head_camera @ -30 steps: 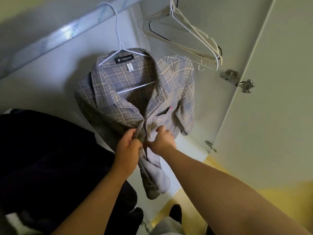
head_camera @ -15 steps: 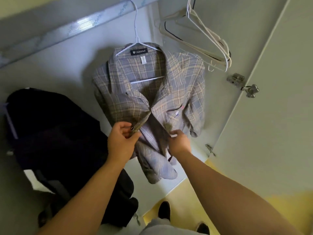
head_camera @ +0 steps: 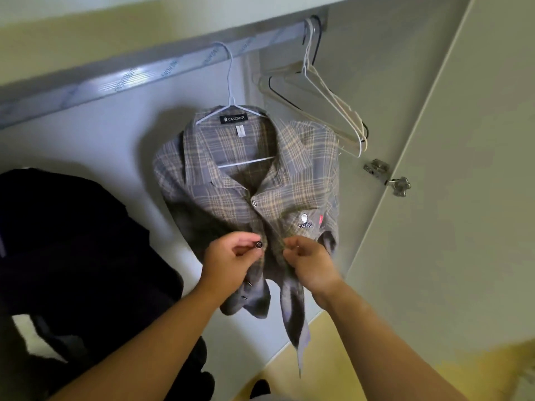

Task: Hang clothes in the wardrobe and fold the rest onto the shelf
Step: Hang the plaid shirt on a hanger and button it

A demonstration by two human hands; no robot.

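Left hand [head_camera: 230,263] pinched a snap [head_camera: 258,244] on the shirt [head_camera: 260,195] placket — right hand [head_camera: 308,263] just beside, gripped the opposite edge.

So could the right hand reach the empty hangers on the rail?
Probably yes: nothing blocks the empty hangers beside the plaid shirt, though the right hand now pinches that shirt.

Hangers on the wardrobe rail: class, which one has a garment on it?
The lone white hanger, hooked midway along the rail, carries the plaid shirt. The bunched hangers at the rail's end hang bare.
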